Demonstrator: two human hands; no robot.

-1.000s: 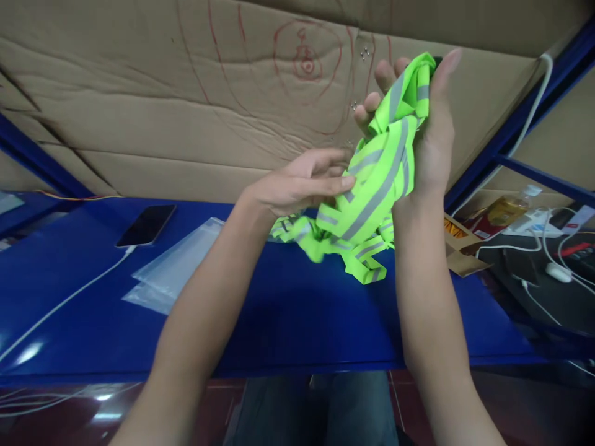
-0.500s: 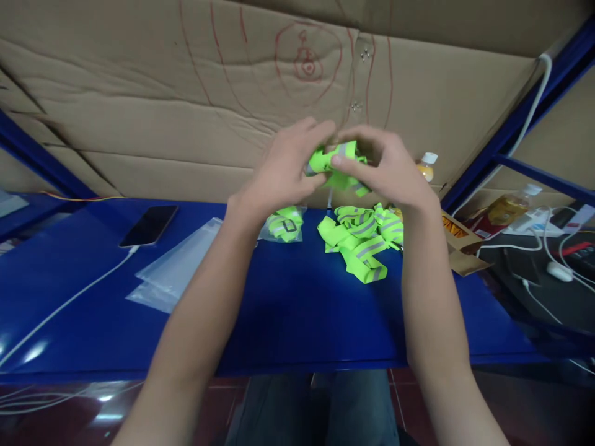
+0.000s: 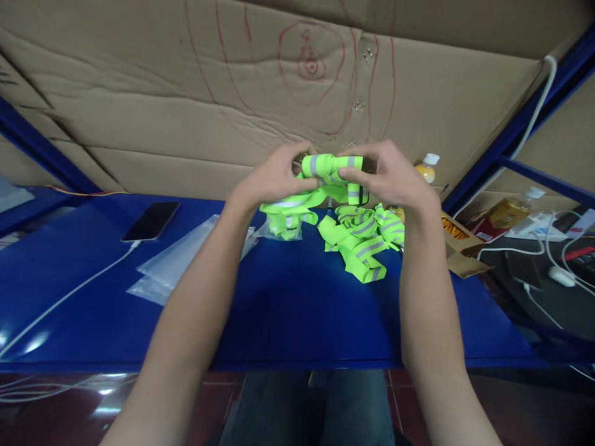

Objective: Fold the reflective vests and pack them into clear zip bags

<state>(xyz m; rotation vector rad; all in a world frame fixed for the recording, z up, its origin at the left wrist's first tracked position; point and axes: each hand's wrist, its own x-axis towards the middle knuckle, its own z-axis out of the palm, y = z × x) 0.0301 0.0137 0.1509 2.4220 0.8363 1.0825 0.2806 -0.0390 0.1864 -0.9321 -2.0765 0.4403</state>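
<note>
Above the blue table, both hands grip a neon-yellow reflective strap (image 3: 330, 166) with grey stripes, partly folded into a bundle. My left hand (image 3: 283, 173) pinches its left end, where a loose length hangs down leftward. My right hand (image 3: 379, 167) holds the right end between thumb and fingers; a dark buckle shows just beneath. Behind the hanging length lies a clear bag with a similar strap (image 3: 284, 229) inside. A loose pile of the same straps (image 3: 365, 238) rests on the table below my right hand.
Clear plastic bags (image 3: 179, 260) lie beside my left forearm. A phone (image 3: 151, 221) on a white cable is farther left. To the right stand an open cardboard box (image 3: 465, 260) and drink bottles (image 3: 428, 167). A cardboard wall (image 3: 162, 136) rises behind the table (image 3: 316, 316).
The strap bundle has turned between my hands, and a loose length now hangs on its left with a buckle showing at right. My hands have shifted slightly lower.
</note>
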